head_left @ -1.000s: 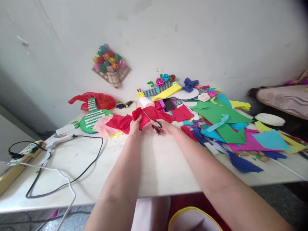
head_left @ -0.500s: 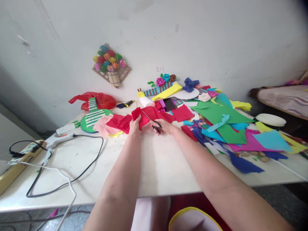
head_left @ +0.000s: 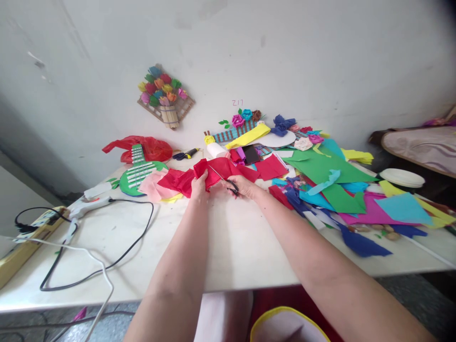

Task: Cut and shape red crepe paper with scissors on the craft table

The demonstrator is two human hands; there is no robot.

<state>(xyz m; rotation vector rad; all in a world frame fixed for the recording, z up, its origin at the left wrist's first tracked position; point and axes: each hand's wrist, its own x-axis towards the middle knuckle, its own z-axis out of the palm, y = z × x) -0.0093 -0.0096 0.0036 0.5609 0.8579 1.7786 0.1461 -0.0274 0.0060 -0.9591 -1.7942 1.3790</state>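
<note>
Red crepe paper (head_left: 200,167) is gripped by my left hand (head_left: 199,184), thumb on top, its edge standing up a little. My right hand (head_left: 244,187) is closed around black-handled scissors (head_left: 232,186), whose blades point up and left against the red paper. More crumpled red paper (head_left: 176,180) lies to the left of my left hand, over a light pink sheet (head_left: 155,184). Behind the scissors stretches another red piece (head_left: 228,167). Whether the blades have the paper between them is hard to make out.
Coloured paper, including a green sheet (head_left: 331,164), piles up on the right. A green guitar-shaped craft (head_left: 137,175) and a red plastic bag (head_left: 151,149) lie left. A glue gun (head_left: 89,207) with its cable rests near a power strip (head_left: 33,237). Pliers (head_left: 187,154) lie behind.
The scissors and my right hand have shifted very slightly at the red paper, and the handles look turned a little. My left hand keeps its hold in nearly the same place.
</note>
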